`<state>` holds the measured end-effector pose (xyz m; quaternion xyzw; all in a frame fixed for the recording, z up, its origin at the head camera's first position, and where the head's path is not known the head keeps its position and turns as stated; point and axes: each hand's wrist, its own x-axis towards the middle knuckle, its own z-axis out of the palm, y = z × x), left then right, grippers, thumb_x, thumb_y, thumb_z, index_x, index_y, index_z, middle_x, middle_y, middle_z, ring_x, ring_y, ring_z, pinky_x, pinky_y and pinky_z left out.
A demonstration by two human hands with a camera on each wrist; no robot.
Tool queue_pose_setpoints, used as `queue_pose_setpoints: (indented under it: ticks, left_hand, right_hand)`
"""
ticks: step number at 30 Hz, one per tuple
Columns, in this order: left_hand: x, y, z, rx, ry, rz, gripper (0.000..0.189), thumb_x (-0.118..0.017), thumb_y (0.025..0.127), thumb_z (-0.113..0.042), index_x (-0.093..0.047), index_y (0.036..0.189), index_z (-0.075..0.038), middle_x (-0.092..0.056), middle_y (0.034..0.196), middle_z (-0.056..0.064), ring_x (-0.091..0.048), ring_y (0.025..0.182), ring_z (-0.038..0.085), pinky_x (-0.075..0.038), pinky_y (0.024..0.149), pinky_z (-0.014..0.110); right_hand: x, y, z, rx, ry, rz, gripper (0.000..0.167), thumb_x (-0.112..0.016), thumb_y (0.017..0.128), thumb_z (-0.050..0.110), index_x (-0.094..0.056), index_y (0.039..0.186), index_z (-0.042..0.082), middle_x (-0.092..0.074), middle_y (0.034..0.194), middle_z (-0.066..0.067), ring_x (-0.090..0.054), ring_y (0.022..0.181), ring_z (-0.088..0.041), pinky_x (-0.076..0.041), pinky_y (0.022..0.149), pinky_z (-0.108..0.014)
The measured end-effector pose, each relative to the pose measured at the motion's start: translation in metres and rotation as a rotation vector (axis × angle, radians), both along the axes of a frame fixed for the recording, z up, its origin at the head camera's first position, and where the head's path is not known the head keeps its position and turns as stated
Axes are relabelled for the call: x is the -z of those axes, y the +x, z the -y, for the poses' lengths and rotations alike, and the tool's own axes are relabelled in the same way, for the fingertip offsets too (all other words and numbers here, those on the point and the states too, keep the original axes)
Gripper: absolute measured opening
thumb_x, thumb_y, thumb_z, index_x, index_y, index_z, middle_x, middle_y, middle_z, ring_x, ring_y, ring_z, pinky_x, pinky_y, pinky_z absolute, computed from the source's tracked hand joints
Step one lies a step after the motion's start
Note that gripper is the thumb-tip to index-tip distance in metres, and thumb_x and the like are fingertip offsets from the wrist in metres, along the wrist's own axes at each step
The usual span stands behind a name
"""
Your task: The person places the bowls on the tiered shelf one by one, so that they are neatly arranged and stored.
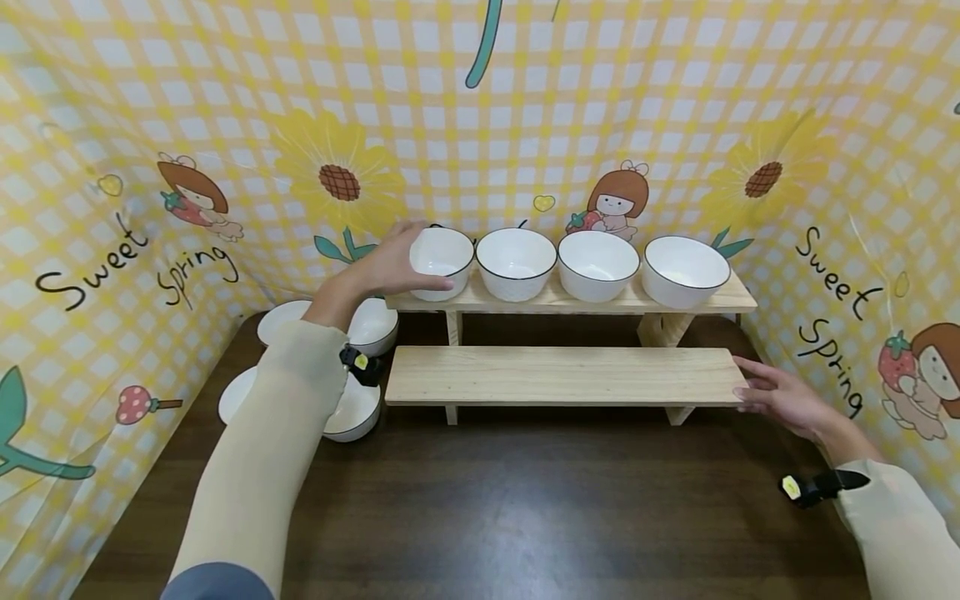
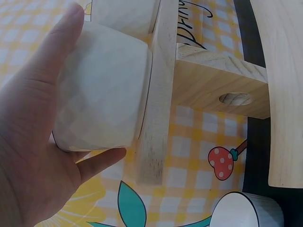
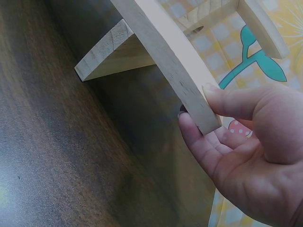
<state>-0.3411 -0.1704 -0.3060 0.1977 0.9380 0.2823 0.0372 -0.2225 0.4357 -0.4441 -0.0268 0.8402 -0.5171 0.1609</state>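
My left hand (image 1: 393,262) is at the left end of the upper wooden shelf, its thumb and fingers spread around the leftmost white bowl (image 1: 441,260). In the left wrist view this bowl (image 2: 102,90) sits on the board, thumb along one side and fingertips at the other. At the right end of the lower shelf board (image 1: 562,375) is my right hand (image 1: 783,400). The right wrist view shows its thumb on the top face of the board (image 3: 177,71) and fingers beneath, pinching the corner.
Several matching dark-rimmed bowls, one of them a white bowl (image 1: 516,262), line the upper shelf (image 1: 480,298). Left of the two-step stand, more white bowls (image 1: 354,412) and white dishes (image 1: 283,321) sit on the dark table (image 1: 525,500), partly behind my left arm. Checked cloth (image 1: 487,158) encloses the back and sides.
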Motion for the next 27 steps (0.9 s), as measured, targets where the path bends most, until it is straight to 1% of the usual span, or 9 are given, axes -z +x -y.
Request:
queue_pose_setpoints:
  ticks: [3, 6, 8, 12, 13, 14, 19, 23, 27]
  left_hand:
    - [0.000, 0.001, 0.000, -0.002, -0.003, -0.002, 0.119, -0.082, 0.080, -0.056, -0.011, 0.165, -0.010, -0.005, 0.169, 0.015, 0.007, 0.155, 0.036, -0.015, 0.120, 0.061]
    - [-0.001, 0.001, 0.000, -0.004, -0.005, -0.002, 0.119, -0.082, 0.080, -0.056, -0.012, 0.164, -0.009, -0.005, 0.169, 0.015, 0.008, 0.155, 0.036, -0.014, 0.120, 0.060]
    - [-0.003, 0.002, 0.000, -0.006, 0.001, -0.002, 0.117, -0.080, 0.082, -0.056, -0.012, 0.164, -0.009, -0.005, 0.169, 0.016, 0.002, 0.155, 0.037, -0.016, 0.120, 0.059]
    - [-0.007, 0.004, 0.002, -0.005, 0.020, -0.009, 0.107, -0.070, 0.089, -0.060, -0.014, 0.164, -0.008, -0.006, 0.169, 0.017, -0.011, 0.154, 0.037, -0.019, 0.120, 0.058]
    - [-0.009, 0.006, 0.002, -0.004, 0.023, -0.014, 0.104, -0.067, 0.091, -0.060, -0.015, 0.164, -0.008, -0.007, 0.168, 0.018, -0.013, 0.153, 0.037, -0.019, 0.120, 0.058]
    - [-0.011, 0.007, 0.003, -0.002, 0.022, -0.017, 0.102, -0.064, 0.092, -0.061, -0.014, 0.164, -0.009, -0.006, 0.168, 0.017, -0.012, 0.153, 0.037, -0.018, 0.120, 0.058]
    - [-0.018, 0.015, 0.008, 0.016, 0.020, -0.044, 0.095, -0.057, 0.098, -0.060, -0.012, 0.165, -0.009, -0.009, 0.168, 0.019, -0.012, 0.153, 0.038, -0.016, 0.120, 0.058]
    - [-0.022, 0.024, 0.015, 0.052, 0.048, -0.066, 0.086, -0.055, 0.102, -0.053, -0.015, 0.164, -0.009, -0.010, 0.166, 0.021, -0.013, 0.153, 0.039, -0.018, 0.119, 0.060]
    - [-0.025, 0.035, 0.025, 0.056, 0.039, -0.061, 0.086, -0.053, 0.103, -0.051, -0.011, 0.164, -0.005, -0.007, 0.167, 0.021, -0.011, 0.153, 0.040, -0.018, 0.118, 0.061]
  right_hand:
    - [0.000, 0.000, 0.001, -0.001, 0.006, -0.005, 0.076, -0.058, 0.104, 0.008, -0.007, 0.158, -0.010, -0.058, 0.126, -0.027, -0.065, 0.094, -0.006, -0.057, 0.084, -0.035]
    - [0.000, 0.001, 0.001, 0.001, 0.003, -0.007, 0.076, -0.058, 0.104, 0.008, -0.007, 0.158, -0.010, -0.059, 0.124, -0.024, -0.065, 0.094, -0.005, -0.057, 0.084, -0.035]
    - [0.000, 0.002, 0.001, 0.003, -0.003, -0.008, 0.076, -0.058, 0.104, 0.008, -0.007, 0.158, -0.011, -0.060, 0.123, -0.022, -0.065, 0.094, -0.005, -0.057, 0.084, -0.035]
    - [-0.001, 0.003, 0.001, 0.003, -0.009, -0.010, 0.077, -0.058, 0.104, 0.008, -0.007, 0.157, -0.012, -0.060, 0.123, -0.022, -0.065, 0.094, -0.005, -0.057, 0.084, -0.035]
    - [0.000, 0.003, 0.001, 0.003, -0.009, -0.010, 0.077, -0.058, 0.104, 0.008, -0.007, 0.157, -0.011, -0.060, 0.123, -0.022, -0.065, 0.094, -0.005, -0.057, 0.084, -0.036]
    - [0.000, 0.003, 0.001, 0.004, -0.007, -0.009, 0.077, -0.059, 0.104, 0.008, -0.007, 0.158, -0.011, -0.059, 0.124, -0.024, -0.065, 0.094, -0.005, -0.057, 0.084, -0.036]
    - [0.001, 0.003, 0.001, 0.004, 0.002, -0.014, 0.077, -0.059, 0.104, 0.009, -0.008, 0.157, -0.011, -0.058, 0.126, -0.027, -0.065, 0.094, -0.005, -0.057, 0.084, -0.035]
    - [0.001, 0.002, 0.000, -0.002, -0.006, -0.017, 0.077, -0.059, 0.104, 0.008, -0.008, 0.157, -0.012, -0.059, 0.124, -0.023, -0.065, 0.094, -0.005, -0.057, 0.084, -0.035]
    - [0.001, 0.002, 0.000, -0.004, -0.014, -0.015, 0.077, -0.058, 0.104, 0.008, -0.007, 0.157, -0.012, -0.060, 0.124, -0.022, -0.065, 0.094, -0.005, -0.057, 0.084, -0.035]
